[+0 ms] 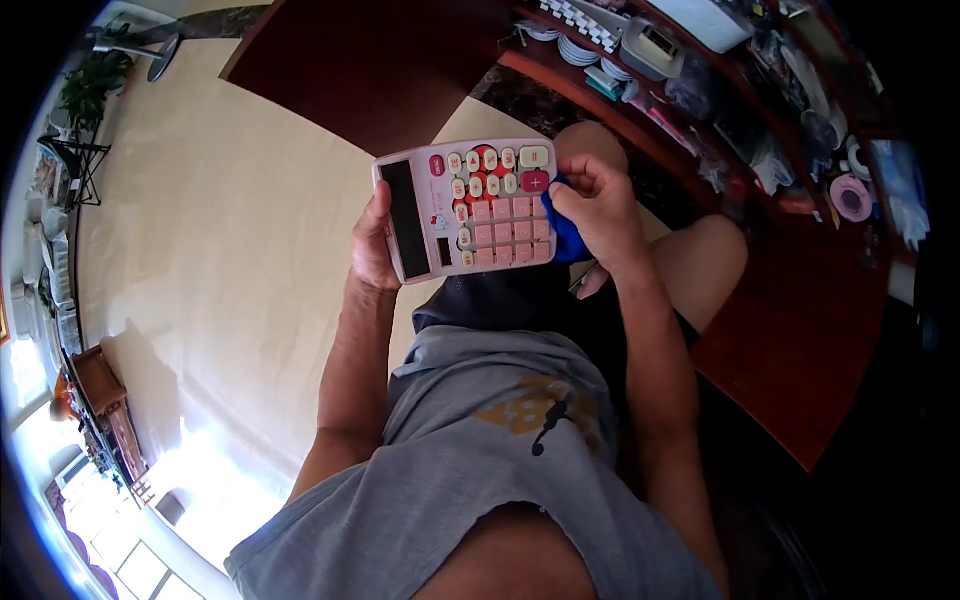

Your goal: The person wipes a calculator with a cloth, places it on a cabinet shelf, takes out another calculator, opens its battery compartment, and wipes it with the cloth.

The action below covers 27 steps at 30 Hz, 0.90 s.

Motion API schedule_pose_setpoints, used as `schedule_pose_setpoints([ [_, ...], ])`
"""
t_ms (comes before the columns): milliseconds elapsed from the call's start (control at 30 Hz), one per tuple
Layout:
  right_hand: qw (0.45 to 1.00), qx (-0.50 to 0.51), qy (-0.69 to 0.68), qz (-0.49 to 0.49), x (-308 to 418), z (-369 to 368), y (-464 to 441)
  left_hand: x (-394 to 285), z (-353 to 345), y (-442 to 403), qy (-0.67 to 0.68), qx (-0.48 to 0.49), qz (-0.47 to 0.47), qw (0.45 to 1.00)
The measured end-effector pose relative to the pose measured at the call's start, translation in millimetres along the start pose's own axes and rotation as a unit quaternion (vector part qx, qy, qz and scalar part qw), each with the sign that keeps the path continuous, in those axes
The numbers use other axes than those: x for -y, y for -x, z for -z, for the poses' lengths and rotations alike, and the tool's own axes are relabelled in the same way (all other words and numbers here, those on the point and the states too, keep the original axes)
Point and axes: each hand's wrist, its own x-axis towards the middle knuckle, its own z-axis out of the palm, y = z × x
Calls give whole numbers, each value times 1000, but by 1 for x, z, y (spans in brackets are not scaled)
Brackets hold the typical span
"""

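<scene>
A pink calculator [447, 215] with a dark display and pink, white and red keys is held up above my lap, its display end toward the left. My left hand [373, 240] grips that display end, thumb on the front edge and the other fingers hidden behind. At the opposite end, my right hand [603, 212] pinches a blue cloth [567, 232] against the calculator's edge, close to the red plus key. Part of the cloth is hidden behind the calculator and under my fingers.
Dark wooden shelves [640, 105] at upper right hold plates, containers, bags and a pink roll [851, 198]. A dark red wooden panel [370, 70] stands at the top. Pale floor [220, 220] stretches left, with a plant [95, 90] and a fan-like stand [163, 58] beyond.
</scene>
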Motion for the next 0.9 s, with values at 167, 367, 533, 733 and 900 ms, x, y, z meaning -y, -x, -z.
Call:
schedule_pose_setpoints([
  [167,998,27,-29,-46,-3,0,14,-4,7,-6,14,-11,-27,999],
  [367,999,-24,37,23,0,9,8,-6,-8,-11,5,-8,26,1000],
  [533,996,-43,37,65,6,15,-12,5,-7,-7,-11,-1,53,999],
  [733,993,-81,27,83,1,11,-15,13,-1,-7,-24,-15,51,998],
  [900,998,-11,68,-4,5,10,2,13,4,-12,28,36,2,999],
])
